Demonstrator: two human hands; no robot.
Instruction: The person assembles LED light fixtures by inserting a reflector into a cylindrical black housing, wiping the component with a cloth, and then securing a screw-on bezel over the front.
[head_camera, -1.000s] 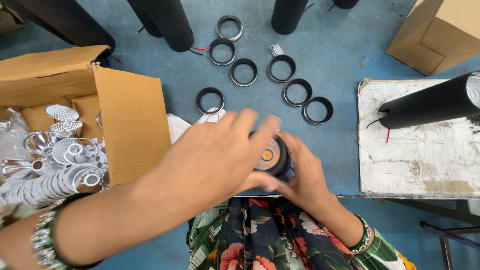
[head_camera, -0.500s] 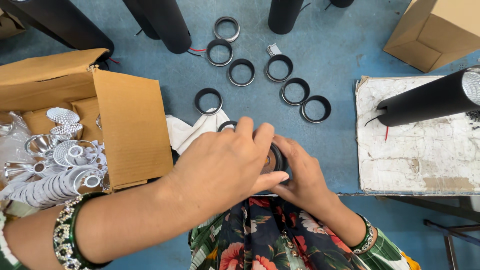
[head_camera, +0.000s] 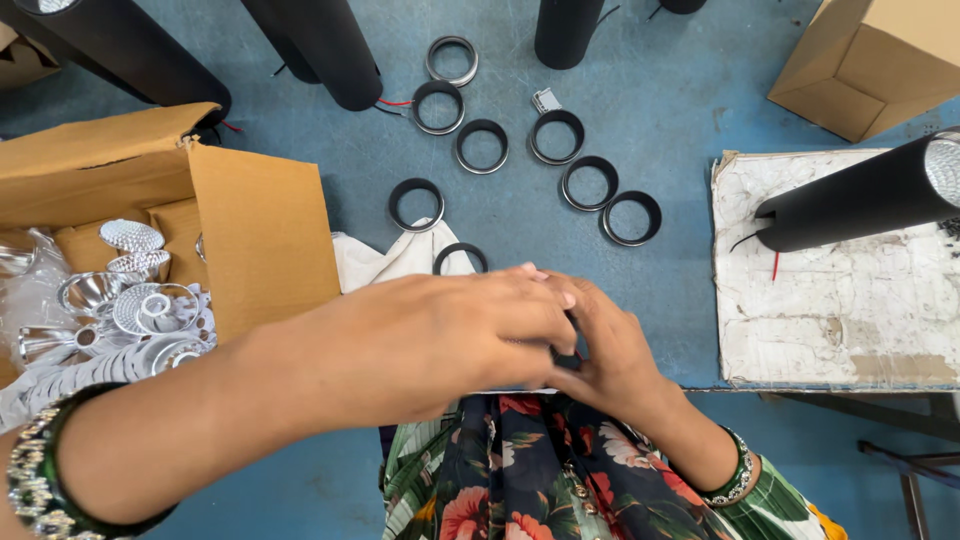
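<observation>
I have both hands meeting over the near edge of the blue table (head_camera: 640, 290); the left hand (head_camera: 450, 335) lies flat across the top, fingers stretched toward the right hand (head_camera: 610, 350), which curls up from below; between them I catch only a sliver of a small black part (head_camera: 567, 352), pinched where the fingertips meet; it is almost wholly covered, so I cannot tell which way it points or how its long axis runs; both hands look closed around it, though how firmly I cannot tell; I take the open cardboard box (head_camera: 260, 240) as my landmark; the black part sits to the right of the box, near its front corner; inside the box lie shiny silver reflectors (head_camera: 135, 300); just right of the box a white cloth (head_camera: 390, 262) shows, a black ring (head_camera: 460, 258) resting at its edge; further right and beyond the box, more black rings (head_camera: 590, 182) lie scattered flat on the table; black tubes (head_camera: 320, 45) stand beyond the box; well right of it a black tube (head_camera: 860, 195) lies sideways on a worn white board (head_camera: 830, 320).
</observation>
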